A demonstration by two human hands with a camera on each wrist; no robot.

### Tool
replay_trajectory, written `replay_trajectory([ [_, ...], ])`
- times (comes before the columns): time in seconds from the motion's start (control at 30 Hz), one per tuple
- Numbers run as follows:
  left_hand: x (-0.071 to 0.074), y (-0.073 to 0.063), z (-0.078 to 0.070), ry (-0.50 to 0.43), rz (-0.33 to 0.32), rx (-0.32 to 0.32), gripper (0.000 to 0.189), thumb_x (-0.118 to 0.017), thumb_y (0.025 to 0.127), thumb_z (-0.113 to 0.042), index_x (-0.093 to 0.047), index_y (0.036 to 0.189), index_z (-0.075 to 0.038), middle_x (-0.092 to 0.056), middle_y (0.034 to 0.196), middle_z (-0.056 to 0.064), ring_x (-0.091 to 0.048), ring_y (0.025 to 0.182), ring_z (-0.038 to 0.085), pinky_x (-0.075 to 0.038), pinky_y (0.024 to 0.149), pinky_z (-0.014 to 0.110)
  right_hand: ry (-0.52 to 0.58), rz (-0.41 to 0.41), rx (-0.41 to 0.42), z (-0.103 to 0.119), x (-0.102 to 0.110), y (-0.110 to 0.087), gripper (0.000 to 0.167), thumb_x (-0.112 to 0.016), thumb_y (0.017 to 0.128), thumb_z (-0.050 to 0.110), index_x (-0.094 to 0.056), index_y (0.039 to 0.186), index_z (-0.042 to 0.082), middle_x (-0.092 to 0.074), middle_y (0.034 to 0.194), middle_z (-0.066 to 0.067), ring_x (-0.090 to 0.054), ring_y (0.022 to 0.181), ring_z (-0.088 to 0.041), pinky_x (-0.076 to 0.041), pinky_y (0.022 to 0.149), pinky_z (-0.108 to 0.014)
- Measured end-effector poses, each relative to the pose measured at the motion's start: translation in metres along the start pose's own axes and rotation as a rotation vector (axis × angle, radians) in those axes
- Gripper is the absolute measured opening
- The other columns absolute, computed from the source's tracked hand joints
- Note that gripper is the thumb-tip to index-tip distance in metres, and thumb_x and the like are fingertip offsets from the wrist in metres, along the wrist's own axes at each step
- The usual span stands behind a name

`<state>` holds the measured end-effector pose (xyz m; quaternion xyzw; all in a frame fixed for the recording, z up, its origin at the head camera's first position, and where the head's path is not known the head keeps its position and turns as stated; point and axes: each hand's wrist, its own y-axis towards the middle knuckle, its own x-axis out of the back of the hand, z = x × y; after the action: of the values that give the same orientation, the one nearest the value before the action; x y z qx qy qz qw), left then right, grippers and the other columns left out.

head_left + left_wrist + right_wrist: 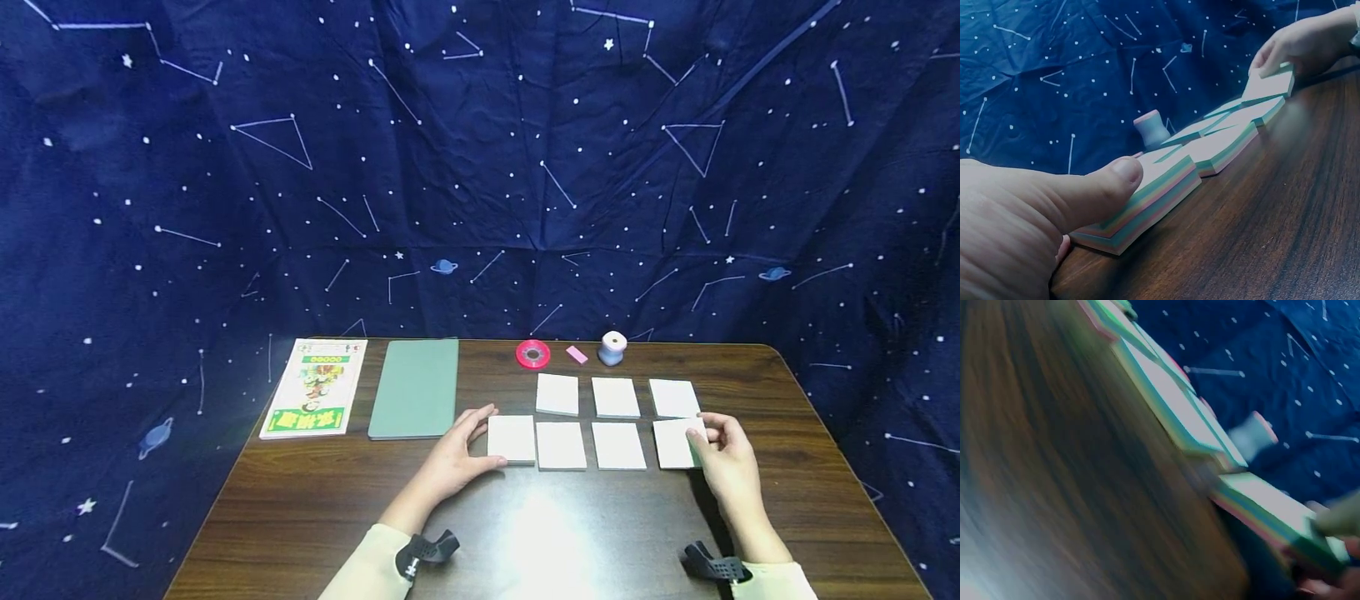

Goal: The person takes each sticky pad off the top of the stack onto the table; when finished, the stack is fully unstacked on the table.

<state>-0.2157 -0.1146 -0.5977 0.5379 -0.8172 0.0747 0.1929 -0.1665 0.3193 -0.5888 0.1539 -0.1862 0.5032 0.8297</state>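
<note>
Square pads of note paper with white tops and coloured layered sides lie in two rows on the table. My left hand (453, 462) holds the leftmost pad (512, 439) of the near row, its thumb at the near corner and fingers at the far side. In the left wrist view the thumb (1107, 187) overlaps that pad's edge. At the other end of the row, my right hand (727, 458) grips the rightmost pad (672, 443), thumb on top and fingers along its right side. That pad (1272, 503) looks raised off the table in the right wrist view, which is blurred.
Behind the pads are a red ring-shaped roll (522, 354), a small pink block (577, 355) and a pale blue waisted object (612, 353). A green notebook (414, 387) and an illustrated booklet (315, 387) lie on the left. A starry blue cloth (480, 167) hangs behind the table.
</note>
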Motion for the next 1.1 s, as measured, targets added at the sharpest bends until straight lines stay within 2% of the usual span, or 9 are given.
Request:
replay_trajectory([
  [0.13, 0.0007, 0.0, 0.0015, -0.006, 0.006, 0.012, 0.092, -0.092, 0.088, -0.015, -0.043, 0.164, -0.002, -0.052, 0.161, 0.014, -0.051, 0.155, 0.032, -0.041, 0.132, 0.032, -0.187, 0.068, 0.05, -0.0031, 0.0046, 0.0024, 0.045, -0.084, 0.095, 0.011, -0.065, 0.132, -0.006, -0.069, 0.101, -0.016, -0.053, 0.074, -0.005, -0.045, 0.056, -0.018],
  [0.27, -0.0015, -0.0007, -0.0001, -0.011, 0.006, 0.023, 0.092, -0.092, 0.089, -0.018, -0.043, 0.165, -0.003, -0.052, 0.161, 0.014, -0.052, 0.154, 0.034, -0.042, 0.132, 0.033, -0.278, 0.071, 0.105, -0.007, 0.0084, 0.0058, 0.043, -0.088, 0.091, 0.013, -0.069, 0.125, -0.005, -0.071, 0.102, -0.02, -0.054, 0.073, -0.007, -0.045, 0.057, -0.019],
  [0.47, -0.0018, -0.0008, -0.0016, -0.006, -0.001, 0.02, 0.092, -0.092, 0.089, -0.018, -0.043, 0.165, -0.003, -0.053, 0.16, 0.014, -0.052, 0.154, 0.035, -0.043, 0.131, 0.035, -0.253, 0.098, 0.073, -0.008, 0.0098, 0.0074, 0.041, -0.088, 0.09, 0.009, -0.067, 0.123, -0.003, -0.065, 0.103, -0.016, -0.052, 0.076, -0.008, -0.044, 0.059, -0.018],
  [0.57, -0.0007, -0.0004, -0.0025, 0.001, -0.005, 0.014, 0.091, -0.093, 0.088, -0.017, -0.044, 0.164, -0.003, -0.053, 0.16, 0.014, -0.052, 0.154, 0.033, -0.042, 0.132, 0.034, -0.251, 0.101, 0.085, -0.0084, 0.0083, 0.0087, 0.041, -0.088, 0.089, 0.008, -0.067, 0.123, -0.003, -0.063, 0.104, -0.015, -0.052, 0.08, -0.009, -0.044, 0.061, -0.016],
  [0.93, 0.0008, 0.0003, -0.0032, -0.006, -0.011, 0.024, 0.091, -0.092, 0.088, -0.014, -0.044, 0.164, -0.001, -0.053, 0.16, 0.014, -0.051, 0.154, 0.033, -0.041, 0.132, 0.034, -0.24, 0.084, 0.121, -0.0068, 0.0052, 0.0098, 0.04, -0.088, 0.088, 0.006, -0.067, 0.121, -0.002, -0.061, 0.109, -0.017, -0.052, 0.084, -0.012, -0.043, 0.065, -0.014],
  [1.1, -0.0008, 0.0006, -0.0008, -0.008, -0.005, 0.028, 0.09, -0.092, 0.089, -0.016, -0.044, 0.164, -0.002, -0.053, 0.16, 0.014, -0.052, 0.154, 0.035, -0.041, 0.132, 0.035, -0.225, 0.068, 0.099, -0.0079, 0.0056, 0.0082, 0.038, -0.084, 0.09, 0.006, -0.066, 0.122, -0.002, -0.061, 0.113, -0.017, -0.051, 0.086, -0.011, -0.042, 0.066, -0.013],
])
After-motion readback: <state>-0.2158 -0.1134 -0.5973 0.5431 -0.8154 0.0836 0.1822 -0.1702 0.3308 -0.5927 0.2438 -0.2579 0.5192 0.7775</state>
